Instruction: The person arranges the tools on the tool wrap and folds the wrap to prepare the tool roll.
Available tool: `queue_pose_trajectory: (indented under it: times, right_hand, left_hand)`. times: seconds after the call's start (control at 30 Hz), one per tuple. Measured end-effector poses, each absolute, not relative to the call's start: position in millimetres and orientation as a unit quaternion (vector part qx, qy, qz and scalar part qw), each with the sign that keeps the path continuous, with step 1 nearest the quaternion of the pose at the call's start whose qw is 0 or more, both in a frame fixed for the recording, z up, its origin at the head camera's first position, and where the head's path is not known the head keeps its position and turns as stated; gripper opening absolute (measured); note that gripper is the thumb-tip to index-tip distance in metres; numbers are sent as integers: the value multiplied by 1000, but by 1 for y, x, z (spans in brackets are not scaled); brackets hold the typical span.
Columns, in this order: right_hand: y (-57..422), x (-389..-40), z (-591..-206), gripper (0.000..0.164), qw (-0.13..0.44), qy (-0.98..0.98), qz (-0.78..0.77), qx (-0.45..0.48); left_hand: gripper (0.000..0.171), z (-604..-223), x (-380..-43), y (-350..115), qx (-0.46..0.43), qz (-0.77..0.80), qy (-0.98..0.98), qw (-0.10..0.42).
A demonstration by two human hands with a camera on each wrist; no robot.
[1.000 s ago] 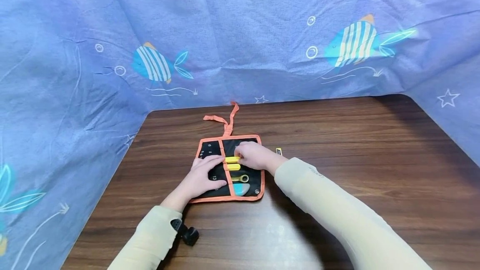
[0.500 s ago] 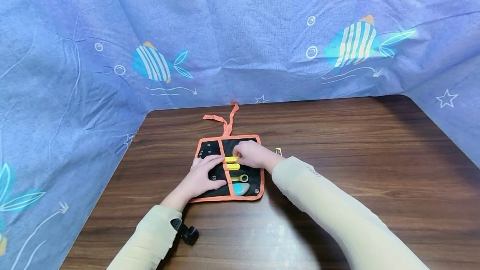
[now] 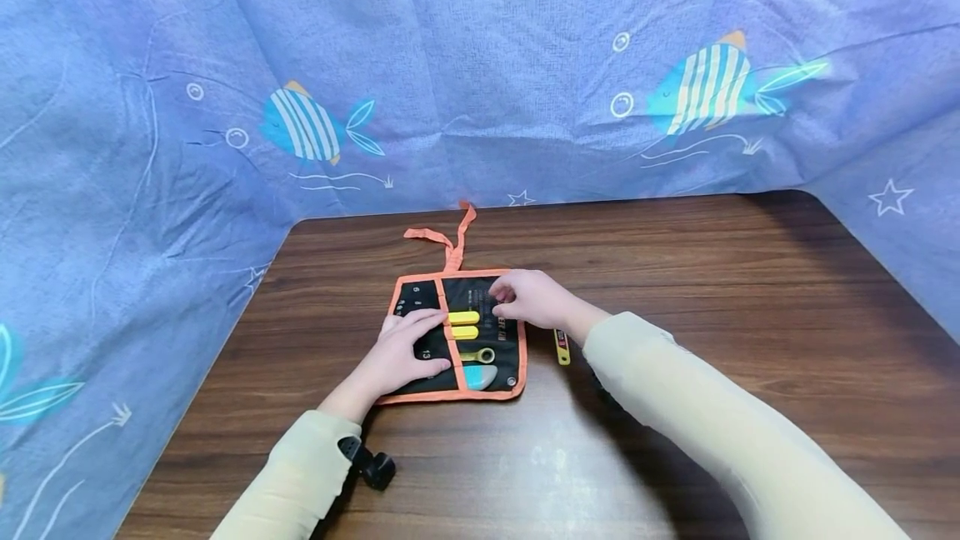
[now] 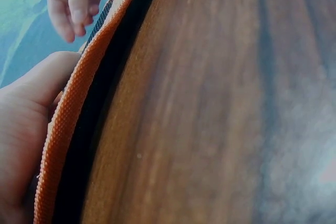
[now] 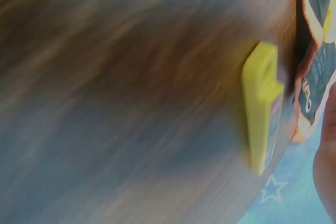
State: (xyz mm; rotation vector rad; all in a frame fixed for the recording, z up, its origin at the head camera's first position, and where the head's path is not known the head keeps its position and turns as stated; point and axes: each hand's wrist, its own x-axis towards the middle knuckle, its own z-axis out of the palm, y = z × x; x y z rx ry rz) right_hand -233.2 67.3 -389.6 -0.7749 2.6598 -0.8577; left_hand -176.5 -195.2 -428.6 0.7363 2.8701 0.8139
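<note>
Blue cloth (image 3: 480, 73) printed with striped fish is hung behind and to both sides of a dark wooden table (image 3: 712, 315). On the table a black tool pouch (image 3: 457, 332) edged in orange is laid open flat, its orange tie strap (image 3: 448, 240) trailing toward the cloth. The left hand (image 3: 405, 348) is laid palm down on the pouch's left panel, its fingers held straight and close together, the fingertips reaching the orange middle seam; in the left wrist view the orange edge (image 4: 68, 129) is seen pressed beside the palm. Two yellow tool ends (image 3: 463, 324) are seen poking from pockets just right of that seam, with a ring-ended wrench (image 3: 480, 355) and a light blue piece (image 3: 480, 377) below them. The right hand (image 3: 528, 300) is held over the pouch's upper right part with its fingers loosely curled; whether anything is pinched cannot be told. A small yellow tool (image 3: 561, 345) is left lying on the wood just beside the pouch's right edge, below the right wrist, and is shown close up in the right wrist view (image 5: 262, 114).
</note>
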Motion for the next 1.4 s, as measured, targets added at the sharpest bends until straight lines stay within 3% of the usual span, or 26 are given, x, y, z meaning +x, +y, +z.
queue_pose_trajectory:
  times: [0.7,1.07,1.4]
  right_hand:
    - [136,-186,-410,32,18,925,-334,-179]
    - [130,-174,-417,42,22,927,-343,-149]
    - [131,-173,-418,30,11,941,-307,-141]
  left_hand:
    - [68,-429,-173,-196,240,252,937,34]
    - [68,-428,-175,-197,239,254,937,31]
    - [68,-427,-174,-194,241,253,936,27]
